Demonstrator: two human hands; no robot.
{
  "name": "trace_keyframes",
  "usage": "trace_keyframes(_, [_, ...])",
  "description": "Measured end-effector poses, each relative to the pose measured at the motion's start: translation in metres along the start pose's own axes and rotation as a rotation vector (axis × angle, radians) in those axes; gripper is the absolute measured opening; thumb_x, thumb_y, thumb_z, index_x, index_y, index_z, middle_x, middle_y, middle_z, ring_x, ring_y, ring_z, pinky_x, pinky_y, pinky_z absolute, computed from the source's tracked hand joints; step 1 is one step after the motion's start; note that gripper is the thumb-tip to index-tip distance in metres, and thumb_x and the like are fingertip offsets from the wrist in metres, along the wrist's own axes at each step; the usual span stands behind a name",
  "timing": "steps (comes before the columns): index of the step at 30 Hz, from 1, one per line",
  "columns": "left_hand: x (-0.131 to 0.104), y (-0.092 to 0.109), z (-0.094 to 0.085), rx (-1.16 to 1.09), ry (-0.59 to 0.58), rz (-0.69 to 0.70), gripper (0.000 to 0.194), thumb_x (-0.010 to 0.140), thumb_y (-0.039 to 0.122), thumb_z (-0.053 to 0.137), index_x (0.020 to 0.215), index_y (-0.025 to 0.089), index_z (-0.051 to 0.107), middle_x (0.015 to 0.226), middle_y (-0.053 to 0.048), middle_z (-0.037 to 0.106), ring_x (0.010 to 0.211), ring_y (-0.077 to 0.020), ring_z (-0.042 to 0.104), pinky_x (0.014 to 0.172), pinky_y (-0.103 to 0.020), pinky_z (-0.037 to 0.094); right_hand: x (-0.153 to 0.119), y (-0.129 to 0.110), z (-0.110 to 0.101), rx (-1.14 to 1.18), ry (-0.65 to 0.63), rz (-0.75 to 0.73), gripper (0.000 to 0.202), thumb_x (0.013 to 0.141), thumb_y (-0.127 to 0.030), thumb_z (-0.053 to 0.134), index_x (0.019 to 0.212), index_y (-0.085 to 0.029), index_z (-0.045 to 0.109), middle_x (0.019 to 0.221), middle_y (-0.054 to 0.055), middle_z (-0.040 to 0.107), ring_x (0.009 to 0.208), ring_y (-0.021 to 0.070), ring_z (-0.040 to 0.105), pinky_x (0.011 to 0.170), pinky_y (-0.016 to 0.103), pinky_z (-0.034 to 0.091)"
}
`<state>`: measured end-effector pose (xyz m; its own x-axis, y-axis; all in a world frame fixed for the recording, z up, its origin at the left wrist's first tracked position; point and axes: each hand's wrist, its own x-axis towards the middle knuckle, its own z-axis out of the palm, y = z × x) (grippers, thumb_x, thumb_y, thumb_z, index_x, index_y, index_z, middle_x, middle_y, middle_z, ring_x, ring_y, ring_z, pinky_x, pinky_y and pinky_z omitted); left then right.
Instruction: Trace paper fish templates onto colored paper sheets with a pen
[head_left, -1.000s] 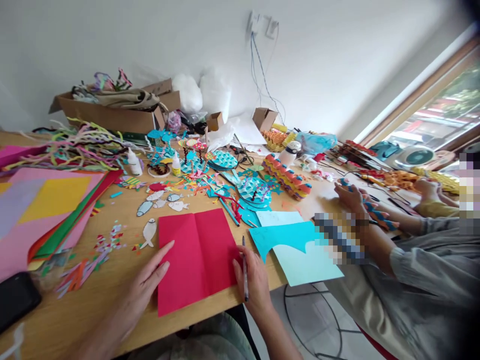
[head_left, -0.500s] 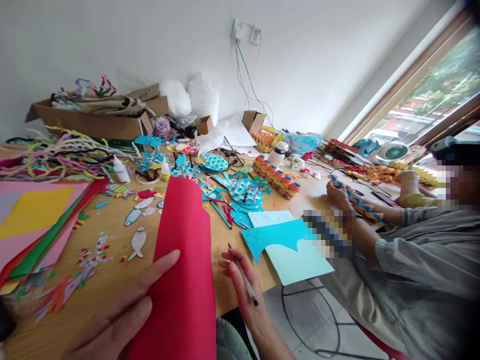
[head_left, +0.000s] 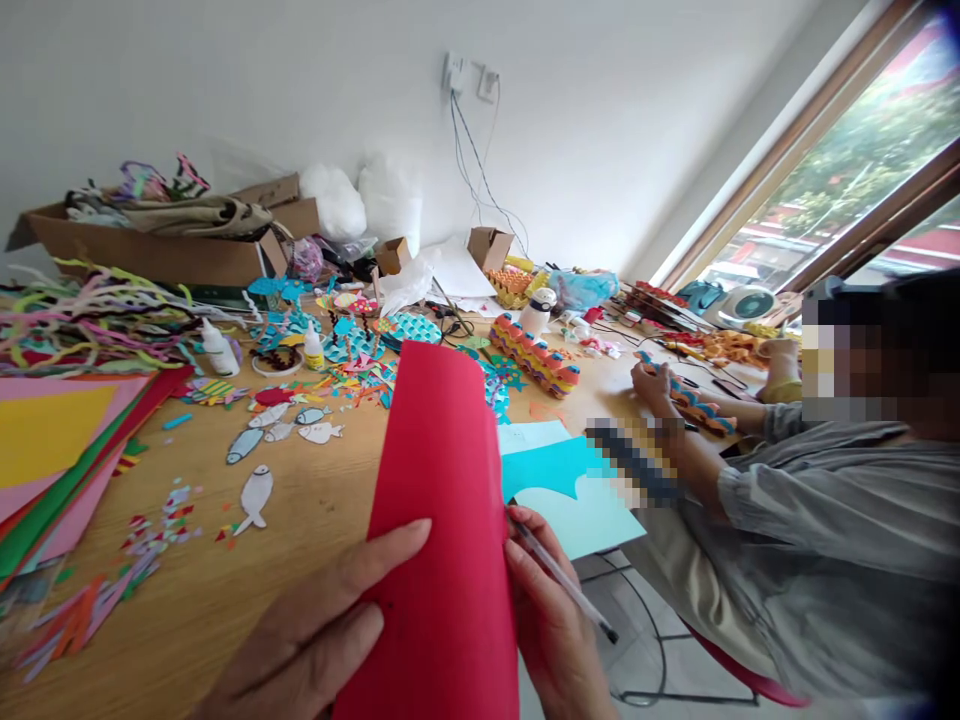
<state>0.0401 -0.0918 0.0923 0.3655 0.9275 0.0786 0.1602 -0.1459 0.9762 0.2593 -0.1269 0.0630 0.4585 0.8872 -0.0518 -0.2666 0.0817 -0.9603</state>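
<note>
A folded sheet of red paper (head_left: 442, 520) stands raised in front of me, over the table's near edge. My left hand (head_left: 322, 620) grips its left side, two fingers lying across the front. At its right edge my right hand (head_left: 551, 600) holds a clear pen (head_left: 566, 582) with a dark end, the fingertips against the paper. Behind the red paper lie a pale sheet (head_left: 592, 520) and a bright blue cut paper shape (head_left: 544, 470). White paper fish (head_left: 256, 495) lie to the left.
Coloured sheets (head_left: 56, 430) are stacked at the left, beside paper scraps (head_left: 90, 610). Glue bottles (head_left: 219, 348) and a cardboard box (head_left: 150, 245) stand farther back. At the right, a person in grey (head_left: 832, 510) holds a colourful craft piece (head_left: 697, 405).
The red paper and my left hand have moved right in view. My right hand, still holding the pen, has come up to the paper's right edge. The view has shifted slightly.
</note>
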Motion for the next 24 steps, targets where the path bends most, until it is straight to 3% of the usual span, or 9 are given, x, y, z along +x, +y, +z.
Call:
trace_keyframes(2, [0.014,0.000,0.010,-0.084,-0.103,-0.034,0.039,0.080,0.047,0.049,0.118,0.036,0.055,0.129,0.008,0.050,0.122,-0.0250,0.043,0.101,-0.039,0.038,0.006,-0.005,-0.014,-0.065,0.106,-0.035,0.032,0.070,-0.034,0.064,0.097,-0.023,0.051,0.089,0.004,0.066,0.075,0.0200,0.063,0.064,0.029,0.050])
trace_keyframes(6, [0.037,0.004,0.041,-0.248,-0.176,-0.128,0.041,0.083,0.039,0.047,0.122,0.030,0.052,0.133,0.003,0.047,0.127,-0.0224,0.036,0.108,-0.038,0.025,0.028,-0.015,-0.057,-0.195,0.279,-0.021,0.042,0.063,-0.036,0.070,0.098,-0.021,0.053,0.087,0.002,0.063,0.072,0.0169,0.061,0.060,0.024,0.047])
trace_keyframes(9, [0.049,-0.002,0.067,-0.340,-0.269,-0.222,0.043,0.081,0.034,0.049,0.124,0.027,0.051,0.134,0.000,0.046,0.125,-0.0231,0.038,0.107,-0.039,0.024,0.049,-0.015,-0.098,-0.358,0.373,-0.086,0.045,0.061,-0.041,0.070,0.097,-0.021,0.053,0.081,-0.001,0.061,0.067,0.0150,0.059,0.059,0.023,0.045])
trace_keyframes(12, [0.062,-0.016,0.095,-0.440,-0.389,-0.273,0.050,0.079,0.029,0.051,0.128,0.022,0.045,0.131,-0.003,0.050,0.120,-0.0231,0.044,0.103,-0.038,0.030,0.068,-0.013,-0.134,-0.703,0.438,-0.189,0.041,0.062,-0.045,0.065,0.093,-0.020,0.054,0.081,0.002,0.062,0.067,0.0166,0.058,0.059,0.026,0.043])
trace_keyframes(18, [0.096,-0.040,0.142,-0.568,-0.503,-0.356,0.063,0.073,0.021,0.053,0.134,0.014,0.036,0.127,-0.010,0.051,0.111,-0.0241,0.050,0.093,-0.036,0.040,0.098,-0.016,-0.171,-1.122,0.316,-0.407,0.034,0.072,-0.047,0.047,0.091,-0.019,0.053,0.076,0.004,0.064,0.070,0.0201,0.060,0.065,0.031,0.045])
trace_keyframes(24, [0.110,-0.047,0.158,-0.584,-0.494,-0.441,0.066,0.071,0.020,0.053,0.133,0.010,0.034,0.120,-0.014,0.054,0.100,-0.0210,0.056,0.081,-0.032,0.045,0.126,-0.016,-0.183,-1.243,0.316,-0.404,0.030,0.070,-0.042,0.042,0.087,-0.019,0.051,0.072,0.007,0.066,0.066,0.0218,0.062,0.063,0.032,0.046])
